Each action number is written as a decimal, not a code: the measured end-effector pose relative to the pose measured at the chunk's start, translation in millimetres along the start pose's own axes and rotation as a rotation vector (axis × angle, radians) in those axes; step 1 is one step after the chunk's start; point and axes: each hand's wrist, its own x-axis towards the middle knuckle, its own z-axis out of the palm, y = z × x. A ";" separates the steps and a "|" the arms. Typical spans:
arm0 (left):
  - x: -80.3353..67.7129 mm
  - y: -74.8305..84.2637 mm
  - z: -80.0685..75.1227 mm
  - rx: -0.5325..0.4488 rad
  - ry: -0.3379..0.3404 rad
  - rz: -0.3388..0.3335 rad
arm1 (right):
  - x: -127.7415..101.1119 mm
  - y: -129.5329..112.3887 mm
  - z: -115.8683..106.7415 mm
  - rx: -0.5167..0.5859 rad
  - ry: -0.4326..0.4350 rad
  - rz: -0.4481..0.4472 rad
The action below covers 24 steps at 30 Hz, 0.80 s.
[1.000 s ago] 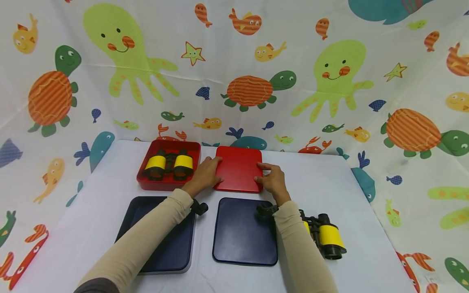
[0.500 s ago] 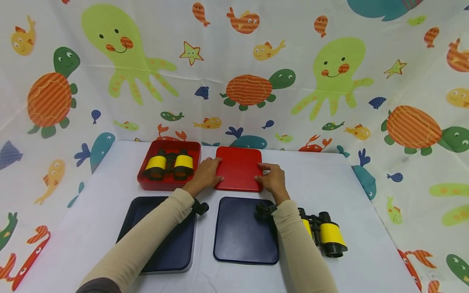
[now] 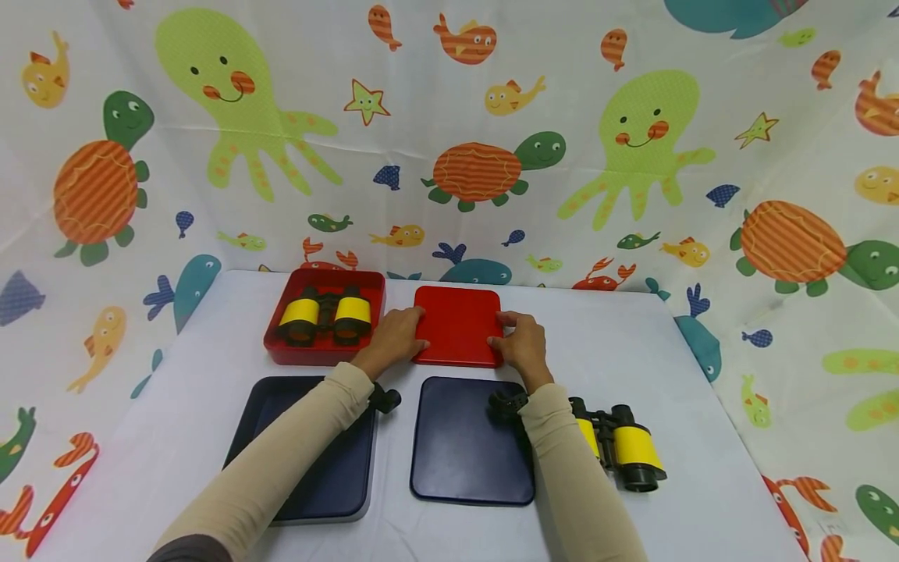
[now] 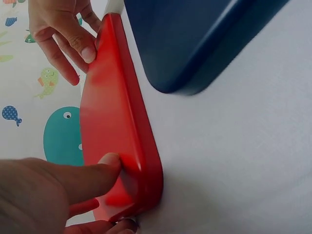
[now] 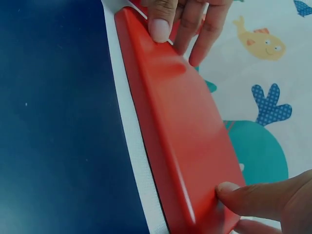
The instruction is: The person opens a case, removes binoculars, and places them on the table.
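Both hands, left hand (image 3: 393,337) and right hand (image 3: 521,343), grip the red lid (image 3: 458,326) between red tray (image 3: 325,357) and navy lid (image 3: 465,445).

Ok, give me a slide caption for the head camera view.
Both hands grip the red lid by its sides, beside the red tray holding binoculars.

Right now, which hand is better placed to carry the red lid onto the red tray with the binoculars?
Probably left: the left hand grips the red lid edge beside the red tray; the right hand holds the far edge.
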 end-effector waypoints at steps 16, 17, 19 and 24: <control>-12.8 -9.5 -22.8 -0.146 0.129 0.105 | -3.8 -15.8 0.7 0.017 0.083 -0.106; -13.6 -10.7 -24.2 -0.164 0.137 0.111 | -4.7 -19.4 1.1 0.022 0.086 -0.118; -15.9 -13.1 -27.2 -0.191 0.149 0.120 | -7.2 -27.3 1.8 0.028 0.089 -0.143; -23.3 -17.9 -37.7 -0.242 0.169 0.114 | -14.1 -47.1 3.1 0.045 0.073 -0.224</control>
